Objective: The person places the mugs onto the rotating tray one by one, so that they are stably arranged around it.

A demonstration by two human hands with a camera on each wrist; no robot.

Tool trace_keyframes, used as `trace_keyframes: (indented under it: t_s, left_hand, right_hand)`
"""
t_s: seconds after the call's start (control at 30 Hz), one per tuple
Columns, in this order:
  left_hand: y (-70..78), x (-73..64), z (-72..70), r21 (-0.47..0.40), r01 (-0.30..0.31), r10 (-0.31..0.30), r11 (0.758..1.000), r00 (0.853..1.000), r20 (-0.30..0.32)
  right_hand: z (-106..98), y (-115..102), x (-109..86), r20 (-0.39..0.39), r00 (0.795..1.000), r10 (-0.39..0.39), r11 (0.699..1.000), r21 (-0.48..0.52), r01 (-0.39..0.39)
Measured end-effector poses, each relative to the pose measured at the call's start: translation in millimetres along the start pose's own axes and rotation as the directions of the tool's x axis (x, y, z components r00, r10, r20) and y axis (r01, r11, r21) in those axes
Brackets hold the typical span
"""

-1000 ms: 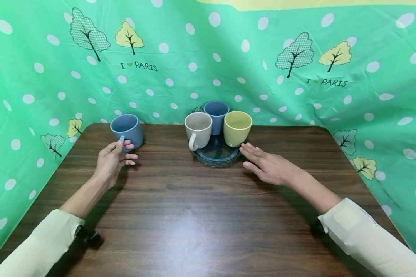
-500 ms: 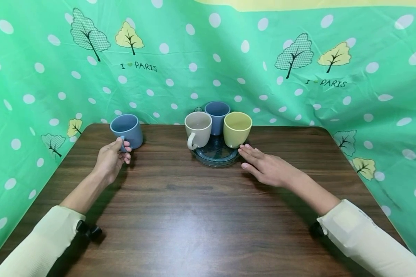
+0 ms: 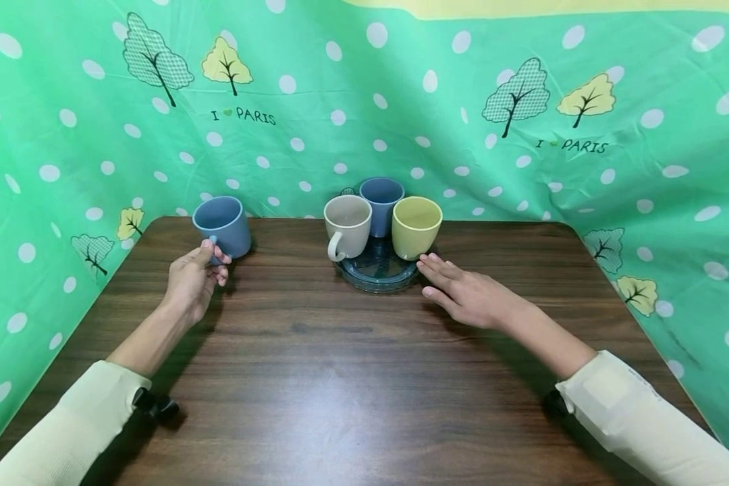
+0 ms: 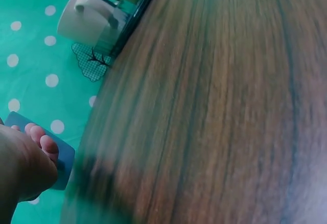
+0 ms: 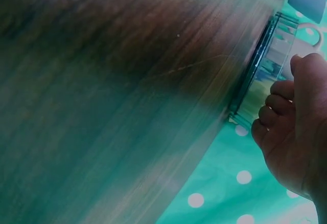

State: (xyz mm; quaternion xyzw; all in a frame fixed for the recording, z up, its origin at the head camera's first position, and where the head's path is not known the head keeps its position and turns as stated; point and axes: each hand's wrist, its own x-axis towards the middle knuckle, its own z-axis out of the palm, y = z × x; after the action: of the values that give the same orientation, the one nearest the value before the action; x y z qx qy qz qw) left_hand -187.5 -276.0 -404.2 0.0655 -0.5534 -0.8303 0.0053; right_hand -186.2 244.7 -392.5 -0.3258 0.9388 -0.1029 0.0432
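Note:
My left hand (image 3: 190, 283) grips the handle of a blue mug (image 3: 233, 233), upright at the table's far left. In the left wrist view its curled fingers cover part of that blue mug (image 4: 65, 165). Straight-fingered, my right hand (image 3: 470, 297) rests with its fingertips at the rim of a round, dark clear glass tray (image 3: 378, 275), just below a yellow cup (image 3: 416, 233). Also on the tray are a white mug (image 3: 355, 235), its handle toward me, and a second blue cup (image 3: 381, 210) behind, partly hidden by the front two.
The brown wood-grain table (image 3: 316, 378) reaches back to a green dotted curtain (image 3: 316, 121) hung behind and at both sides. A black device (image 3: 158, 408) is strapped at the left wrist.
My left fingers have curled in around the mug's handle, and the blue mug has risen slightly. The right hand has shifted very slightly left along the tray; the tray's cups look almost still.

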Motion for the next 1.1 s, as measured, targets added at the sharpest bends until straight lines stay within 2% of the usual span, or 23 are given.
trace_keyframes:
  t_s: [0.33,0.63,0.83,1.1]
  left_hand:
    - [3.4,-18.6,13.1,0.060,-0.009,0.008,0.998,1.000,0.009]
    - [3.9,-43.8,26.4,0.114,0.003,-0.011,0.993,0.998,0.063]
    - [0.8,-56.0,30.5,0.157,0.032,-0.044,0.987,0.996,0.074]
    - [-0.6,-65.9,33.5,0.210,0.030,-0.053,0.977,0.993,0.102]
  right_hand:
    - [1.8,-2.4,-0.7,-0.004,1.000,-0.009,1.000,0.005,0.009]
    - [0.9,-4.2,0.0,-0.018,1.000,-0.026,1.000,0.005,0.026]
    - [1.2,-3.8,-1.1,-0.008,1.000,-0.015,1.000,0.010,0.015]
    - [1.9,-3.1,-3.5,-0.012,1.000,-0.010,1.000,0.012,0.010]
